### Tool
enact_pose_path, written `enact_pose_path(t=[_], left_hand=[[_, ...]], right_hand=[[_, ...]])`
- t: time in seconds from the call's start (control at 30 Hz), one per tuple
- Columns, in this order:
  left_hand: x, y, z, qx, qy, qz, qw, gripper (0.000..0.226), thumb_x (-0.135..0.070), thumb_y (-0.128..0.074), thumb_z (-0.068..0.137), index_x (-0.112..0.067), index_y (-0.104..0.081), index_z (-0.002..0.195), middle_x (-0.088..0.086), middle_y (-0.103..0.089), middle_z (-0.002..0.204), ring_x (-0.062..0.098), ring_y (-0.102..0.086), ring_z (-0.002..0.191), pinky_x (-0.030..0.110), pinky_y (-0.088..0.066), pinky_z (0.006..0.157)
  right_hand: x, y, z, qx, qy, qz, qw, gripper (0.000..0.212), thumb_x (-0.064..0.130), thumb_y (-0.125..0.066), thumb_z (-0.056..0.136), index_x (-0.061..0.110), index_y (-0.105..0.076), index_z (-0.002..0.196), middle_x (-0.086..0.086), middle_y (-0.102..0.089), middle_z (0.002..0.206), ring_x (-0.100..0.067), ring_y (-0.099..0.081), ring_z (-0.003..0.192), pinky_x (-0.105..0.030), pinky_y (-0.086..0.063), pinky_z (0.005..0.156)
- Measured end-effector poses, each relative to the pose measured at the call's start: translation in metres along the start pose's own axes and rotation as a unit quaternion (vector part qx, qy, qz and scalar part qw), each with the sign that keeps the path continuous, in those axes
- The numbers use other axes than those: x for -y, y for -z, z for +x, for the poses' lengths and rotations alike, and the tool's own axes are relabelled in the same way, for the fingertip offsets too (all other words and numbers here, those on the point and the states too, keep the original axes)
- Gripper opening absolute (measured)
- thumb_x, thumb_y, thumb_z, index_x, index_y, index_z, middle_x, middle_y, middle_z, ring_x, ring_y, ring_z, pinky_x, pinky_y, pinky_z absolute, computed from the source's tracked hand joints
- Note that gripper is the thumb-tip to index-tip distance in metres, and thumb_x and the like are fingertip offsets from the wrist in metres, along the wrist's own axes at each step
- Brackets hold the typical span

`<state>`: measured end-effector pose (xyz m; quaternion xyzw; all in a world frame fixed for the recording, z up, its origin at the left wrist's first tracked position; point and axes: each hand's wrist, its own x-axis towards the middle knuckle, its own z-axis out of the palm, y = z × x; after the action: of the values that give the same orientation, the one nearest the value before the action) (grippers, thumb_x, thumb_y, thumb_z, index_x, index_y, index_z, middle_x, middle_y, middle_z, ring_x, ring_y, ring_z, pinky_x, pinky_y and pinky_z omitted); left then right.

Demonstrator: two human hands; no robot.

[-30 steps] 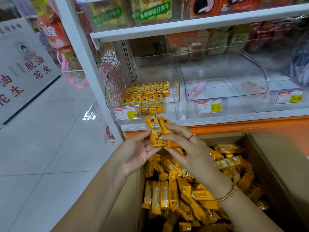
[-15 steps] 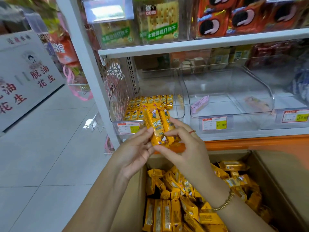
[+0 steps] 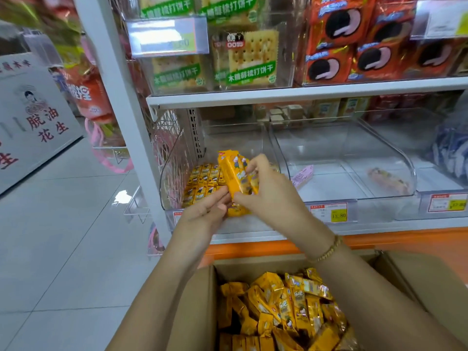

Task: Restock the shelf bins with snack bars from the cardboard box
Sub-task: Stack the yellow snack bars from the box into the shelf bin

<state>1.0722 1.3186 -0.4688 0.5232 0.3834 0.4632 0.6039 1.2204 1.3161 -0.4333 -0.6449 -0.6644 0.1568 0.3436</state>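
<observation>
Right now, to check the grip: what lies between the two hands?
Head view: a bundle of yellow snack bars, held by left hand and right hand.

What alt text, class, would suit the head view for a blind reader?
Left hand and right hand hold a stack of yellow snack bars before a clear shelf bin partly filled with the same bars; a cardboard box of more sits below.

A shop; white shelf (image 3: 304,93) with clear bins (image 3: 349,158), price tags (image 3: 329,212), packaged biscuits (image 3: 249,59).
</observation>
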Motion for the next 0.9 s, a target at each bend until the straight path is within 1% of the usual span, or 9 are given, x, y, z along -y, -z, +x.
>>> enact_pose_path(t=[0.1,0.23,0.3,0.43,0.53,0.6,0.77,0.83,0.9], left_hand=[[0.000,0.004,0.009,-0.034,-0.054,0.208,0.976,0.038,-0.001,-0.045,0.097,-0.012,-0.052,0.132,-0.005,-0.056,0.127,0.005,-0.051,0.118,0.005,-0.039,0.092],[0.004,0.005,0.044,-0.006,-0.072,0.405,0.912,0.038,-0.007,-0.046,0.096,-0.011,-0.051,0.134,0.003,-0.053,0.137,0.017,-0.047,0.129,0.028,-0.036,0.107],[0.004,0.002,0.076,0.040,-0.037,0.489,0.870,0.041,-0.013,-0.049,0.096,-0.011,-0.049,0.136,0.005,-0.051,0.140,0.021,-0.046,0.130,0.031,-0.038,0.105],[0.004,-0.008,0.126,0.124,0.027,0.498,0.858,0.048,-0.014,-0.053,0.095,-0.006,-0.041,0.141,0.010,-0.045,0.144,0.022,-0.043,0.131,0.025,-0.036,0.099],[0.010,-0.014,0.144,0.181,0.047,0.575,0.797,0.047,-0.014,-0.047,0.096,-0.012,-0.039,0.143,0.008,-0.045,0.143,0.022,-0.043,0.130,0.019,-0.035,0.088],[0.015,-0.017,0.151,0.223,0.054,0.609,0.759,0.041,-0.013,-0.044,0.095,-0.014,-0.049,0.136,0.010,-0.053,0.127,0.027,-0.048,0.122,0.022,-0.036,0.080],[0.017,-0.001,0.153,0.297,0.079,0.651,0.694,0.044,-0.019,-0.041,0.099,-0.020,-0.040,0.143,0.002,-0.036,0.150,0.022,-0.034,0.136,0.025,-0.028,0.105],[0.020,0.006,0.153,0.294,0.075,0.638,0.708,0.041,-0.016,-0.040,0.099,-0.023,-0.046,0.140,0.006,-0.051,0.135,0.020,-0.052,0.112,0.025,-0.039,0.088],[0.024,0.012,0.155,0.286,0.078,0.621,0.726,0.031,-0.011,-0.039,0.098,-0.025,-0.061,0.115,0.005,-0.058,0.093,0.012,-0.048,0.074,0.023,-0.037,0.065]], right_hand=[[-0.009,0.014,0.033,-0.008,-0.037,-0.035,0.999,0.041,0.031,-0.069,0.076,0.025,-0.043,0.107,-0.002,-0.059,0.105,-0.024,-0.056,0.090,-0.033,-0.045,0.071],[-0.014,0.022,0.052,-0.001,-0.036,-0.070,0.997,0.051,0.033,-0.069,0.078,0.028,-0.045,0.123,-0.005,-0.045,0.123,-0.024,-0.055,0.100,-0.034,-0.048,0.084],[-0.009,0.021,0.058,0.001,-0.019,-0.060,0.998,0.054,0.033,-0.067,0.079,0.033,-0.045,0.128,-0.005,-0.045,0.124,-0.024,-0.053,0.107,-0.037,-0.048,0.090],[-0.001,0.022,0.069,-0.013,-0.021,-0.058,0.998,0.056,0.032,-0.067,0.078,0.037,-0.047,0.130,-0.002,-0.044,0.122,-0.023,-0.050,0.112,-0.034,-0.045,0.089],[-0.001,0.023,0.073,-0.021,-0.036,-0.082,0.996,0.055,0.032,-0.066,0.079,0.036,-0.046,0.131,-0.003,-0.044,0.123,-0.025,-0.053,0.108,-0.034,-0.045,0.086],[-0.001,0.018,0.075,-0.026,-0.040,-0.100,0.994,0.054,0.032,-0.064,0.081,0.035,-0.045,0.131,-0.004,-0.044,0.123,-0.026,-0.054,0.106,-0.034,-0.044,0.084],[0.000,-0.001,0.074,-0.014,-0.043,-0.136,0.990,0.055,0.032,-0.063,0.083,0.030,-0.043,0.134,-0.007,-0.044,0.127,-0.030,-0.056,0.107,-0.034,-0.045,0.085],[-0.006,-0.011,0.074,0.009,-0.061,-0.191,0.980,0.054,0.029,-0.063,0.084,0.027,-0.042,0.135,-0.009,-0.044,0.129,-0.032,-0.058,0.107,-0.032,-0.043,0.079],[-0.008,-0.023,0.075,0.026,-0.080,-0.263,0.961,0.052,0.026,-0.064,0.085,0.023,-0.042,0.133,-0.010,-0.045,0.130,-0.032,-0.057,0.108,-0.032,-0.040,0.075]])
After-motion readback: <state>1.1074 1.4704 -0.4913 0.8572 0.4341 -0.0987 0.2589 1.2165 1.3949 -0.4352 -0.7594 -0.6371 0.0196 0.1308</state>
